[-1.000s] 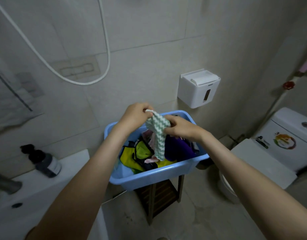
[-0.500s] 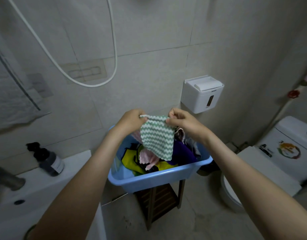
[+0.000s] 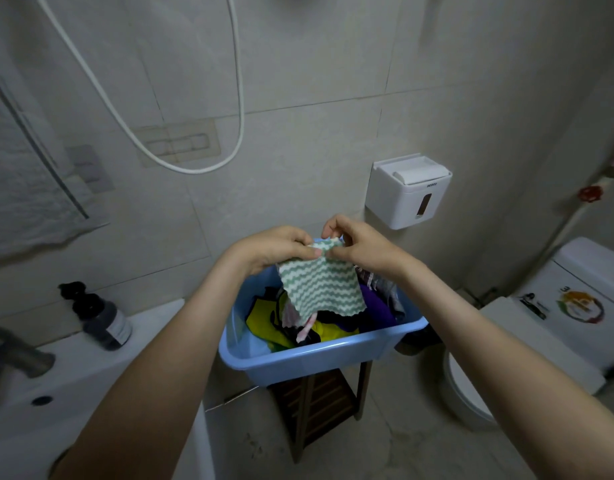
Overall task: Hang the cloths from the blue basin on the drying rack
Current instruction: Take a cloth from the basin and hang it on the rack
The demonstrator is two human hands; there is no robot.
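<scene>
A green-and-white wavy-striped cloth (image 3: 321,289) hangs unfolded above the blue basin (image 3: 319,358). My left hand (image 3: 274,247) and my right hand (image 3: 357,245) both pinch its top edge, close together. The basin stands on a dark wooden stool (image 3: 319,407) and holds several more cloths (image 3: 333,327), yellow, purple, pink and dark ones. No drying rack shows in the view.
A white sink counter (image 3: 73,393) with a dark pump bottle (image 3: 103,317) and a tap (image 3: 14,351) lies at the left. A white toilet (image 3: 541,341) is at the right. A white tissue box (image 3: 407,188) and a shower hose (image 3: 181,164) are on the tiled wall.
The striped cloth went from bunched up to spread open, and my hands have drawn together at its top edge. The view has tilted upward a little.
</scene>
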